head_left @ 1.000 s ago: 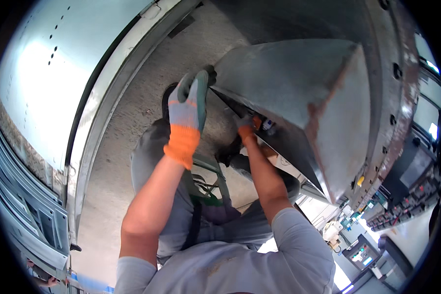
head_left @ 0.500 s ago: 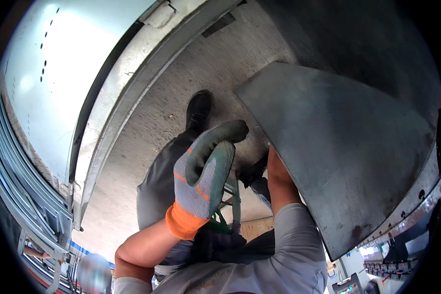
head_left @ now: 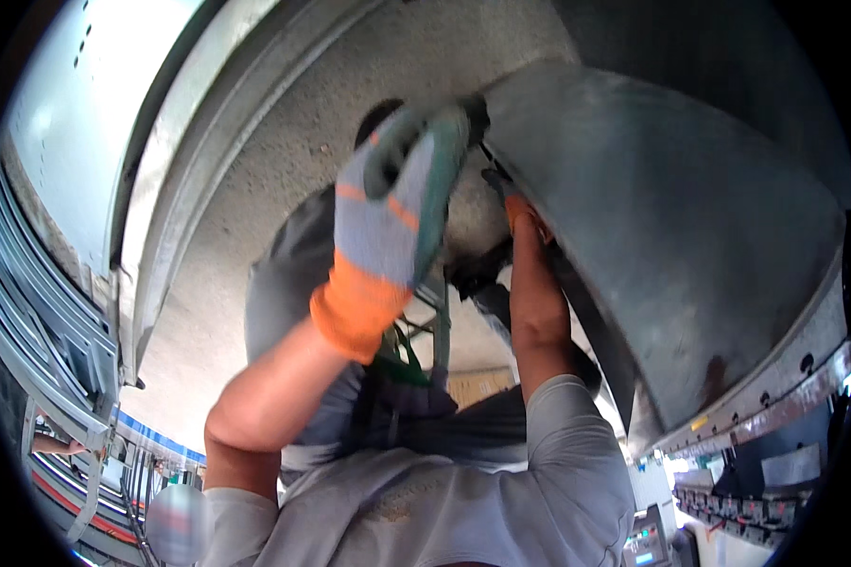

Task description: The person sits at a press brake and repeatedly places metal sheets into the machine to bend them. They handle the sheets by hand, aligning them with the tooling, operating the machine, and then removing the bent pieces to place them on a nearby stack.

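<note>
My left hand, in a grey and green work glove with an orange cuff, is raised with its fingers and thumb closed at the near-left corner of a large dark metal sheet. Its fingertips are smeared by motion. My right hand, gloved with an orange cuff too, is at the sheet's left edge, lower than the left one. Part of it lies behind that edge, so its grip is hidden. The sheet slants over a machine on the right.
A row of bolts runs along a metal machine beam under the sheet's right side. A large pale panel with a metal frame stands on the left, beside stacked metal profiles. A green stool stands between my legs on the concrete floor.
My left hand has moved up and forward to the sheet's corner. The right hand has come partly into view from behind the sheet. The sheet has shifted upward in the picture, baring a gap beneath.
</note>
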Demonstrator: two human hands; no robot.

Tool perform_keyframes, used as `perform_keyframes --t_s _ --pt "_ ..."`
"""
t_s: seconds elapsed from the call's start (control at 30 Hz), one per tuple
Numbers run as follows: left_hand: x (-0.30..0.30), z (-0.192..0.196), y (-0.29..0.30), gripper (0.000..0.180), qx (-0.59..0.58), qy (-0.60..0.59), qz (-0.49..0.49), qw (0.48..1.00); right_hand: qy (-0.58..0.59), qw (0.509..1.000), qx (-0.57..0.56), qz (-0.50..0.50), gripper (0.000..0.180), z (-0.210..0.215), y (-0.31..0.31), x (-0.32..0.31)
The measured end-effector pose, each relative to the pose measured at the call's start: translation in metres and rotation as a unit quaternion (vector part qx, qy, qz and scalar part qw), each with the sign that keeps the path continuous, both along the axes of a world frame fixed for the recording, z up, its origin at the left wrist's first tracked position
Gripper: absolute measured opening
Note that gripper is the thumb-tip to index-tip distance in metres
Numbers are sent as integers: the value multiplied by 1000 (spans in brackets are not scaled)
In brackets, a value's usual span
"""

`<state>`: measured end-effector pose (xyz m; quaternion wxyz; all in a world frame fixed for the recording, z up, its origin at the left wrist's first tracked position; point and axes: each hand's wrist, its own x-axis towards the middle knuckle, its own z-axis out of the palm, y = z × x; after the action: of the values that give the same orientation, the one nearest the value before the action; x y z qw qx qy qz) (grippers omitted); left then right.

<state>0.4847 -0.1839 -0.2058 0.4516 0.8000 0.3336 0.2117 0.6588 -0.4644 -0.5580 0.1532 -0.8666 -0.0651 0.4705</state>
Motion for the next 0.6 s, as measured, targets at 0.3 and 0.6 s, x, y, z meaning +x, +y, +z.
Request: perform_keyframes --t_s 0.3,0.6 --pt "8 -6 0 29 -492 -203 172 829 348 860 238 -288 47 94 -97 -76" --pt "13 -23 -12 28 -428 -135 99 888 156 910 376 82 49 193 -84 -104"
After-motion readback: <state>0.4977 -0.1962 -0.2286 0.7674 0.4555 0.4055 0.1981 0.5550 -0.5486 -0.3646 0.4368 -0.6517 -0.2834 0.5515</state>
